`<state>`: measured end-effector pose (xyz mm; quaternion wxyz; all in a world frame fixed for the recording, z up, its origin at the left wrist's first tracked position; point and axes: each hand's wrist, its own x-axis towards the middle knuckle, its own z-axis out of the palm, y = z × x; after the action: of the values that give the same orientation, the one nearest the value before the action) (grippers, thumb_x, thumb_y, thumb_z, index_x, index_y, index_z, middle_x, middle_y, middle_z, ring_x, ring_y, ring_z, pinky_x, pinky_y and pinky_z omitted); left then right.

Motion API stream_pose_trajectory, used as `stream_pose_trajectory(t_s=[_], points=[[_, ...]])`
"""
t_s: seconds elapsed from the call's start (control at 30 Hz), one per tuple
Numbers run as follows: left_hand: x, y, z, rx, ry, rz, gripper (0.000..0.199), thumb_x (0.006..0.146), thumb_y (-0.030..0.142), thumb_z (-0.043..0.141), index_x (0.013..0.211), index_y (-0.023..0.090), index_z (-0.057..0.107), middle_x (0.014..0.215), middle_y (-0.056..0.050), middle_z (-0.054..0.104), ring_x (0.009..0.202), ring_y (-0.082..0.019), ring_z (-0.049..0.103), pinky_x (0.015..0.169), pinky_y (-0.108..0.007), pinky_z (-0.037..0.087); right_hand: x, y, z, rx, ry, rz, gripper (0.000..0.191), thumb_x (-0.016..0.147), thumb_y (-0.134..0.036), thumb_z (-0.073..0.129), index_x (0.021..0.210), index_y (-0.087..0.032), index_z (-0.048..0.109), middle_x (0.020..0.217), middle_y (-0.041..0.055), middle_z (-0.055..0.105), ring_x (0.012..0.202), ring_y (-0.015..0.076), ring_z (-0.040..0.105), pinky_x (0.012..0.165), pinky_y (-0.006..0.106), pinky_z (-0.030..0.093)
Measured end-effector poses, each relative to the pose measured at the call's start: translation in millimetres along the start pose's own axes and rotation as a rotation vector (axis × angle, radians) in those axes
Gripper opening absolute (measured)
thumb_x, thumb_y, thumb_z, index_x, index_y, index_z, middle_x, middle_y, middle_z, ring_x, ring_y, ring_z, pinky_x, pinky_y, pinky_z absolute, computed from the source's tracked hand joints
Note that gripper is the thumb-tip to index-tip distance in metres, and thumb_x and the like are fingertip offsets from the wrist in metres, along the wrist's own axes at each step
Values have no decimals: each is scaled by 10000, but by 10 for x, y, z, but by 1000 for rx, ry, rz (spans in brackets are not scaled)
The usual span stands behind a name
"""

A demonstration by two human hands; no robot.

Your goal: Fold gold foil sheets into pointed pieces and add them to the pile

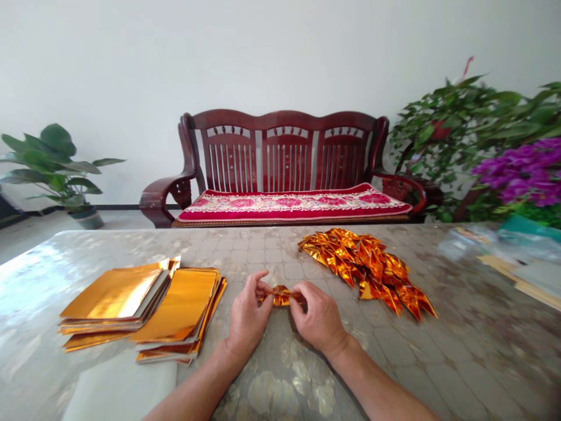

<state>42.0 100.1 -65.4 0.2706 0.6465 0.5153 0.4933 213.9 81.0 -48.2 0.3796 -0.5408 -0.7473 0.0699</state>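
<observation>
Left hand (pixel 249 307) and right hand (pixel 316 316): fingers pinched on opposite ends of foil piece (pixel 281 296), held between them | sheets (pixel 179 304) left of grip, two stacks | folded foils (pixel 372 263) right of grip and beyond, piled | table (pixel 280 374) beneath

So both forearms come in from the bottom edge and angle inward, bare skin all the way. Left hand (pixel 252 307) is just left of centre, thumb and fingertips pinched, with one finger sticking out above the rest. Right hand (pixel 316 316) sits right of centre, knuckles up, thumb and index pinched too. Wrists look pretty low, and the hands face each other, close but apart.
</observation>
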Motion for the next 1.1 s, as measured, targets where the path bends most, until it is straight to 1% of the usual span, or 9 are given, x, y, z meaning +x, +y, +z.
stream_pose_trajectory(t_s=[0.17,0.27,0.43,0.53,0.6,0.7,0.87,0.97,1.1], points=[[3,2,-1,-4,3,-21,422,769,144,575,1179,236,546,814,35,686,738,-129,659,705,-234,498,11,-15,-25,-5,-10,-4,63,870,-199,547,825,-213,589,785,13,653,755,171,625,703,265,446],[20,-16,11,-59,2,-63,389,777,160,568,1161,219,549,788,33,676,707,-126,651,680,-228,502,20,-28,-59,23,-22,-15,66,890,-247,552,907,-214,607,839,20,675,792,179,636,728,276,464],[64,-28,12,-166,26,-146,369,766,195,589,1134,194,555,769,29,669,684,-128,649,675,-231,507,15,-18,-94,31,25,-86,274,862,-243,587,1133,-204,582,1024,59,681,913,211,643,818,322,499],[79,-11,3,-200,41,-173,362,756,207,602,1115,182,564,746,33,660,666,-126,642,660,-227,495,15,6,-93,46,54,-172,380,814,-161,601,1191,-191,558,1102,83,656,1020,226,620,903,348,496],[81,3,1,-208,35,-178,361,755,213,605,1113,180,564,738,34,657,661,-126,637,655,-226,489,22,24,-87,68,58,-229,416,800,-98,581,1204,-193,554,1152,88,640,1089,220,599,960,352,480],[78,17,0,-215,13,-177,356,760,221,601,1112,180,562,735,35,660,659,-127,629,656,-227,484,35,48,-71,79,63,-273,383,805,-53,557,1154,-208,583,1155,79,643,1102,210,597,968,351,480],[79,15,-1,-230,-2,-186,352,755,238,609,1100,177,571,729,31,663,663,-131,622,659,-231,483,46,82,-38,106,45,-287,176,870,-82,555,936,-222,640,1006,55,673,935,184,642,842,318,520],[80,17,0,-256,-5,-195,361,751,247,616,1101,171,572,717,31,659,655,-128,615,643,-222,474,47,93,-27,145,29,-291,161,895,-94,546,917,-222,642,942,47,671,886,174,641,803,301,523],[87,65,-8,-315,-29,-217,389,754,293,635,1112,160,561,703,32,648,599,-117,593,568,-204,455,46,108,-20,188,38,-282,185,884,-76,547,928,-224,650,945,48,669,897,175,638,809,300,526]])
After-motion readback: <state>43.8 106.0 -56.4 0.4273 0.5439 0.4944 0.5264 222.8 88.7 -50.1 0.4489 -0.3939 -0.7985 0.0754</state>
